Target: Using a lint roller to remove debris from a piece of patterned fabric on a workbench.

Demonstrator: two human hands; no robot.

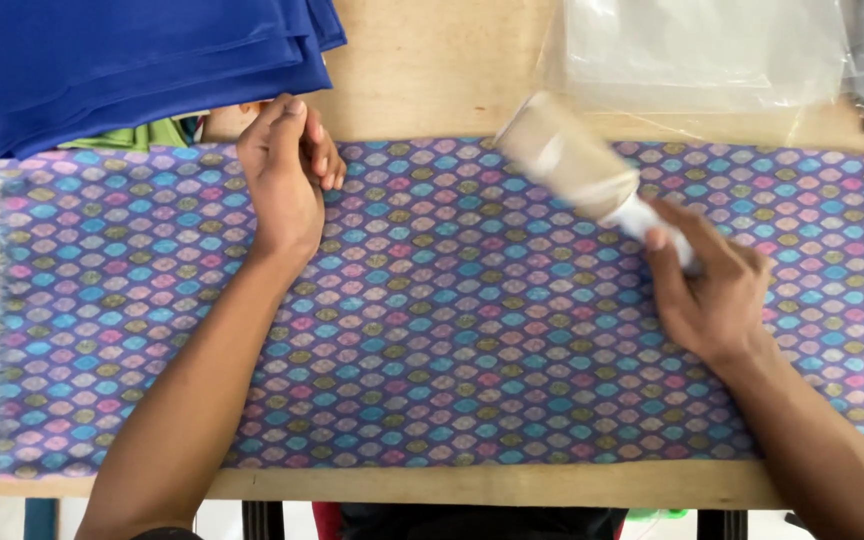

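A purple cloth point(452, 330) patterned with small blue, pink and yellow diamond shapes lies flat across a wooden table point(432, 70). My left hand point(284, 175) rests on the cloth's far edge, fingers curled and pressing it down. My right hand point(712, 285) grips the white handle of a lint roller point(572, 160). The roller's tan, blurred drum sits on the cloth near its far edge, angled up and to the left of my hand.
Folded blue fabric point(142, 60) is stacked at the far left, with green fabric point(142, 135) under it. A clear plastic bag point(702, 50) lies at the far right. The table's near edge point(472, 485) runs just below the cloth.
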